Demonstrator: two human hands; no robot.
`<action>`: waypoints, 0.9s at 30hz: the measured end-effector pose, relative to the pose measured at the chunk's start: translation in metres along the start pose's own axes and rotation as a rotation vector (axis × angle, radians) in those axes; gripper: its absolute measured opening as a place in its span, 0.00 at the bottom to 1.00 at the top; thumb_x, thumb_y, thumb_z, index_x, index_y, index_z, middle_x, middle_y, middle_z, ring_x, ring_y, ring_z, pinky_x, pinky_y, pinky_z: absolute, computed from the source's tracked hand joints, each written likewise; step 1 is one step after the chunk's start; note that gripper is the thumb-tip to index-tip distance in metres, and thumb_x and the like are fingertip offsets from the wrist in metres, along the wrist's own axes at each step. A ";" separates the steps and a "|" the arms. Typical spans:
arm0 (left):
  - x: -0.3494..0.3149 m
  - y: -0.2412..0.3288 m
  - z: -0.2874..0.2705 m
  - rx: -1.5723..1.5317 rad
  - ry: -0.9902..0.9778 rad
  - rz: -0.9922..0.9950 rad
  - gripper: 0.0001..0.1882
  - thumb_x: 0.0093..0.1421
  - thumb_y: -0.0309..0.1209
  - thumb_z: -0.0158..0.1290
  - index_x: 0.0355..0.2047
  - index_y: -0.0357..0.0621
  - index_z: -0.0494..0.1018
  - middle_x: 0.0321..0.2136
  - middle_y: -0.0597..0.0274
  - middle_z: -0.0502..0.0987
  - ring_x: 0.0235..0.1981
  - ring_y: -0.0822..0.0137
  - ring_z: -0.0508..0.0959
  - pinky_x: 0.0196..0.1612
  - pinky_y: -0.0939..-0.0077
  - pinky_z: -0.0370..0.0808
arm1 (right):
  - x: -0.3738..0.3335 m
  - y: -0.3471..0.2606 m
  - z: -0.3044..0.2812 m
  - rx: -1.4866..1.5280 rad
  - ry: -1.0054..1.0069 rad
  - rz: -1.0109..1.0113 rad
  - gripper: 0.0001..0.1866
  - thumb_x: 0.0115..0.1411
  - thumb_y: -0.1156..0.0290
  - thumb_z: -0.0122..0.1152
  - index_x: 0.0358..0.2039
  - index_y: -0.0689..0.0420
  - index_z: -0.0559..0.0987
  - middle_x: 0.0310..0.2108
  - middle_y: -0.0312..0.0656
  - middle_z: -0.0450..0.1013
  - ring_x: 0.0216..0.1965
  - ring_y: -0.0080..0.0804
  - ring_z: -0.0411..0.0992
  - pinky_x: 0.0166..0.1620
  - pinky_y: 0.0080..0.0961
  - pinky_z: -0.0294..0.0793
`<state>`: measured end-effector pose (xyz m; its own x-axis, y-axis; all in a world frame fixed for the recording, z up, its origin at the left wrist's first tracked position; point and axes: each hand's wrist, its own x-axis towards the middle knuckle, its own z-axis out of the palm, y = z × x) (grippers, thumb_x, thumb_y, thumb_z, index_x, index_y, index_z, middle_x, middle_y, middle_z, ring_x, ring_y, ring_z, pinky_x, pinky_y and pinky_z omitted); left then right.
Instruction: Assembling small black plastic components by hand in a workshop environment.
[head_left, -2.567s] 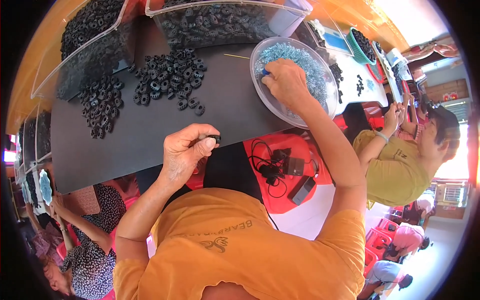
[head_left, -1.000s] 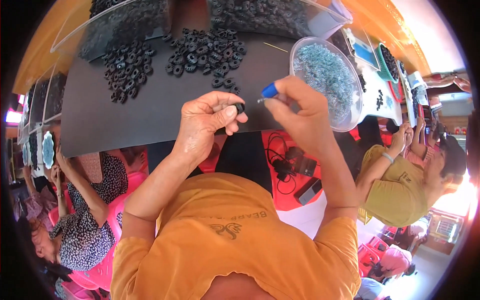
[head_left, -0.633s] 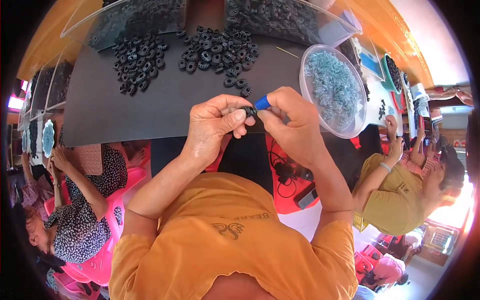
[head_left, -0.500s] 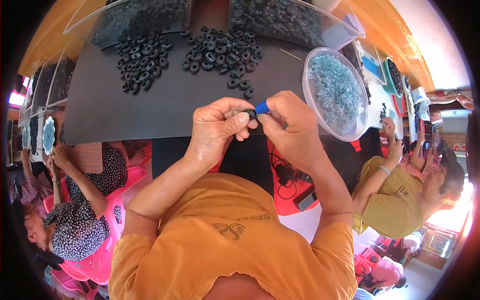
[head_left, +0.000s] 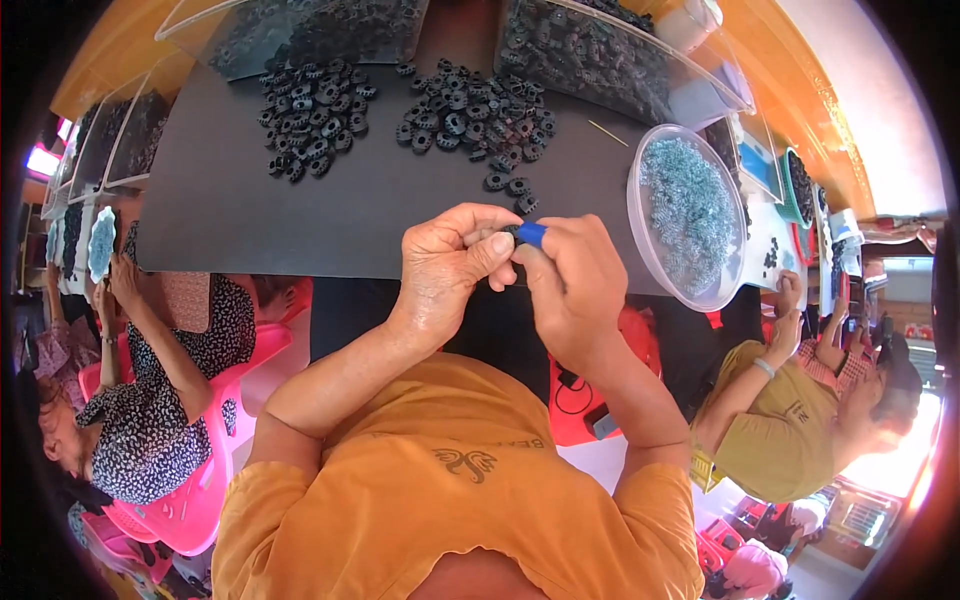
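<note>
My left hand pinches a small black hair claw clip between thumb and fingers, over the near edge of the dark table. Against it, from the right, presses my right hand, its thumb and index finger closed together. A blue sleeve wraps the right index fingertip. The fingers hide most of the clip. Just beyond lie a few loose clips, with a pile of clips behind them and another pile to the left. A clear round tub of small bluish coils, apparently springs, stands right.
Clear boxes of black clips line the table's far side. A thin yellowish stick lies near the tub. Co-workers sit at left and right. A red stool stands below the table.
The view has shifted, so the table contents appear farther right and slightly lower. Both hands stay together at the clip; my right hand has turned slightly, and less of the clip shows.
</note>
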<state>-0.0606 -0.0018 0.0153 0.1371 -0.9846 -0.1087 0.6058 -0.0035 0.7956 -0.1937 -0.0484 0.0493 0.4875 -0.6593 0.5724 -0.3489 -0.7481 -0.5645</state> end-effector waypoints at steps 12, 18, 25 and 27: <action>0.006 0.018 -0.023 0.127 0.097 0.162 0.08 0.60 0.21 0.50 0.40 0.35 0.72 0.28 0.60 0.78 0.23 0.79 0.72 0.28 0.87 0.70 | 0.046 0.037 0.025 -0.169 0.012 -0.144 0.08 0.44 0.81 0.58 0.27 0.57 0.78 0.24 0.42 0.69 0.28 0.40 0.68 0.30 0.32 0.68; 0.005 0.020 -0.032 0.169 0.137 0.180 0.08 0.60 0.23 0.51 0.40 0.35 0.72 0.27 0.61 0.78 0.23 0.79 0.72 0.28 0.87 0.69 | 0.063 0.050 0.047 -0.410 -0.173 -0.286 0.06 0.42 0.81 0.58 0.23 0.57 0.76 0.23 0.41 0.67 0.29 0.40 0.66 0.31 0.33 0.68; 0.005 0.018 -0.037 0.129 0.109 0.189 0.09 0.60 0.25 0.52 0.40 0.36 0.72 0.27 0.61 0.78 0.23 0.79 0.72 0.28 0.87 0.70 | 0.075 0.045 0.049 -0.510 -0.373 -0.306 0.07 0.35 0.78 0.59 0.21 0.60 0.75 0.26 0.46 0.69 0.34 0.41 0.67 0.37 0.33 0.68; 0.004 0.019 -0.037 0.106 0.090 0.169 0.09 0.60 0.25 0.52 0.41 0.35 0.72 0.28 0.61 0.78 0.24 0.79 0.73 0.30 0.87 0.71 | 0.075 0.044 0.047 -0.509 -0.392 -0.313 0.07 0.35 0.78 0.58 0.21 0.60 0.75 0.26 0.47 0.69 0.34 0.41 0.67 0.37 0.33 0.68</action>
<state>-0.0197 0.0002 0.0080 0.3021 -0.9531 -0.0178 0.4831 0.1370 0.8648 -0.1343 -0.1274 0.0396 0.8442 -0.4042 0.3521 -0.4296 -0.9030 -0.0065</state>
